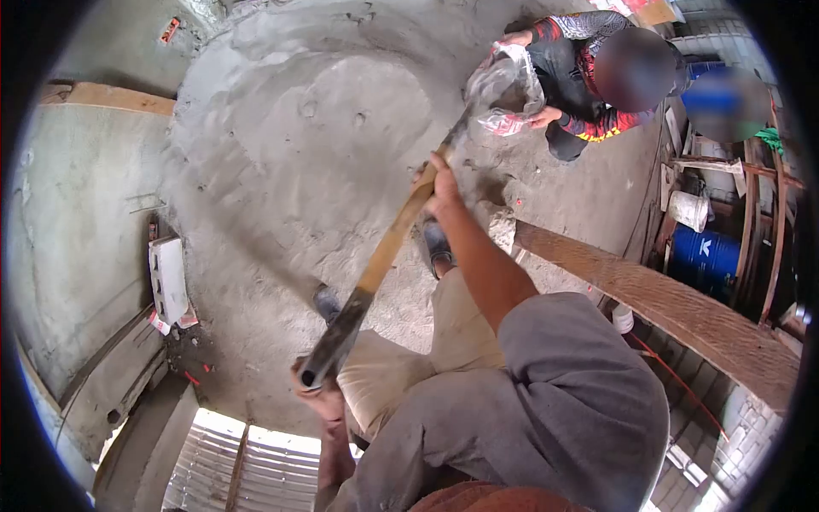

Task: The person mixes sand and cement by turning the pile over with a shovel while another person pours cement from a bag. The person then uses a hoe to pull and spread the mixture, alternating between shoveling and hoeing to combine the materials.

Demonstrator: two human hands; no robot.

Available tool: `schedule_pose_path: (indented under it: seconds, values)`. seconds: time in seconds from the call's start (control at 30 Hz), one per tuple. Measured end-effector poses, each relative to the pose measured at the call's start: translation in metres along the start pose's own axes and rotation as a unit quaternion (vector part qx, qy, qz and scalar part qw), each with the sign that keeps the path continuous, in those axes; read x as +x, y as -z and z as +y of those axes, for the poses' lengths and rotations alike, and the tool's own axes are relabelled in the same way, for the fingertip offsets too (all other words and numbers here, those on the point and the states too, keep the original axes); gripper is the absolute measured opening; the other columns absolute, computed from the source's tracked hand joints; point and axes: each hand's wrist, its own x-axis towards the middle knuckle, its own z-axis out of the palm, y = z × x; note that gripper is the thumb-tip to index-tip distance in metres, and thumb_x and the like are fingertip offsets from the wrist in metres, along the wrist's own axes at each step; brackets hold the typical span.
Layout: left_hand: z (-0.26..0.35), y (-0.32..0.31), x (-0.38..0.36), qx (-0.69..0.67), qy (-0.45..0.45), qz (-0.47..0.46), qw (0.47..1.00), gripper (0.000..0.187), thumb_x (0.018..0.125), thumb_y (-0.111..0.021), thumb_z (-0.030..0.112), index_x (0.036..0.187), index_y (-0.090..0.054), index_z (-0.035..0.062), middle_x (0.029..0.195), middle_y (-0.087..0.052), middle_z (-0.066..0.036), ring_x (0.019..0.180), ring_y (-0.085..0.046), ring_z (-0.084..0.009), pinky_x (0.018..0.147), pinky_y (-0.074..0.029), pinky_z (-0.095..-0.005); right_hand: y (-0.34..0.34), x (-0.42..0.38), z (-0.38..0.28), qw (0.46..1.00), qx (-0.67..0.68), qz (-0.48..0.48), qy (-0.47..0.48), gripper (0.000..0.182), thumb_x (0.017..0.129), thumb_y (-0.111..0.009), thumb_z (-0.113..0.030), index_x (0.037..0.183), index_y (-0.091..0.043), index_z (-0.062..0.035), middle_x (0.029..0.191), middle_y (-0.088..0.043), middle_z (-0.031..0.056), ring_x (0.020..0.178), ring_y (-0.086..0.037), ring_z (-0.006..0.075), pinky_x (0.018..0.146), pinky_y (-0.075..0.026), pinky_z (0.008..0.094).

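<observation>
- In the head view, our left hand (321,399) has its grip wrapped under the near end of the pole (388,247), and our right hand (444,186) is closed around it farther up.
- We would do best with both grips firm and well apart, the front one guiding and the rear one setting the tilt, moving slowly so the far end clears the co-worker's hands (546,117) at the sack (505,125).
- The pole slants away from us above the grey floor (256,128), its far end at the sack's mouth; blur hides whether they touch.
- Its middle looks yellowish-brown and worn, its near part dark, smeared grey and open like a tube.
- The sack looks crumpled, pale with red marks, its mouth spread wide.
</observation>
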Motion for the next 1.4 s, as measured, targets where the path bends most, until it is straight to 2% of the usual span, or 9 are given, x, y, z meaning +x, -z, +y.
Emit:
schedule_pose_path:
  seconds: [0.07,0.2,0.33,0.53,0.6,0.77,0.9,1.13,1.4]
  values:
    - [-0.023,0.044,-0.018,-0.188,0.309,0.096,0.927,0.021,0.077,-0.069,0.014,0.09,-0.056,0.0036,0.072,-0.054,-0.003,0.06,-0.05,-0.0135,0.052,-0.042,-0.0263,0.004,-0.027,0.06,0.999,0.012,0.007,-0.029,0.017,0.08,-0.062,-0.023,0.081,-0.049,-0.0114,0.064,-0.049,0.0045,0.056,-0.053,0.0215,0.055,-0.047,0.0382]
    - [-0.066,0.148,-0.042,-0.13,0.494,0.143,0.848,0.023,0.077,-0.069,0.012,0.093,-0.055,0.0049,0.064,-0.049,0.001,0.049,-0.042,-0.0073,0.044,-0.038,-0.0229,0.059,-0.046,0.231,0.986,-0.006,0.045,-0.158,0.014,0.079,-0.059,-0.019,0.081,-0.05,-0.0091,0.067,-0.053,0.0086,0.06,-0.056,0.0243,0.057,-0.049,0.0395]
    - [-0.189,0.299,-0.168,0.079,0.437,0.101,0.89,0.025,0.075,-0.067,0.023,0.069,-0.062,0.0,0.059,-0.048,0.0,0.047,-0.04,-0.0096,0.042,-0.031,-0.029,0.1,-0.113,0.401,0.947,-0.112,0.162,-0.255,0.014,0.075,-0.06,-0.015,0.077,-0.051,-0.006,0.06,-0.05,0.0101,0.055,-0.056,0.0257,0.05,-0.049,0.0412]
    - [-0.16,0.315,-0.171,0.115,0.573,0.142,0.799,0.029,0.073,-0.069,0.024,0.088,-0.055,0.0033,0.062,-0.043,0.002,0.048,-0.038,-0.0105,0.043,-0.031,-0.0277,0.168,-0.156,0.511,0.908,-0.12,0.275,-0.292,0.017,0.07,-0.065,-0.013,0.077,-0.053,-0.0038,0.061,-0.052,0.0113,0.054,-0.056,0.0247,0.049,-0.049,0.0386]
    - [-0.191,0.295,-0.178,0.112,0.546,0.15,0.816,0.033,0.073,-0.068,0.02,0.096,-0.056,0.0,0.062,-0.048,-0.001,0.04,-0.04,-0.0112,0.037,-0.031,-0.0255,0.207,-0.121,0.514,0.87,-0.18,0.298,-0.35,0.017,0.073,-0.065,-0.017,0.074,-0.054,-0.0048,0.063,-0.053,0.0113,0.054,-0.056,0.0245,0.051,-0.049,0.0381]
    - [-0.241,0.121,-0.094,-0.069,0.591,0.083,0.8,0.025,0.074,-0.067,0.009,0.094,-0.055,0.0013,0.064,-0.049,0.001,0.044,-0.039,-0.0088,0.039,-0.031,-0.0249,0.21,0.04,0.374,0.936,-0.214,0.259,-0.103,0.018,0.078,-0.059,-0.02,0.077,-0.055,-0.0033,0.067,-0.055,0.0137,0.058,-0.057,0.0268,0.054,-0.048,0.041]
    - [-0.219,0.016,-0.033,-0.165,0.566,0.094,0.802,0.018,0.078,-0.066,0.015,0.08,-0.052,0.0044,0.054,-0.045,-0.002,0.04,-0.045,-0.0127,0.038,-0.038,-0.0268,0.21,0.137,0.278,0.921,-0.231,0.304,-0.074,0.017,0.076,-0.06,-0.015,0.083,-0.056,0.0006,0.075,-0.057,0.0134,0.06,-0.058,0.0265,0.056,-0.051,0.0397]
    - [-0.26,0.04,-0.084,-0.357,0.734,0.092,0.57,0.013,0.082,-0.065,0.016,0.08,-0.053,0.0106,0.059,-0.046,0.0,0.045,-0.046,-0.0121,0.04,-0.041,-0.0254,0.201,0.109,0.265,0.73,-0.612,0.289,0.095,0.031,0.072,-0.064,-0.019,0.087,-0.06,0.0066,0.075,-0.063,0.0191,0.073,-0.064,0.0294,0.064,-0.05,0.0431]
    - [-0.221,0.108,-0.104,-0.215,0.754,0.049,0.618,0.017,0.08,-0.065,0.014,0.094,-0.056,0.0091,0.064,-0.048,-0.001,0.05,-0.048,-0.0117,0.042,-0.041,-0.0229,0.224,0.024,0.298,0.725,-0.609,0.291,0.136,0.037,0.065,-0.068,-0.023,0.085,-0.057,0.0066,0.08,-0.061,0.0191,0.074,-0.061,0.032,0.068,-0.049,0.0407]
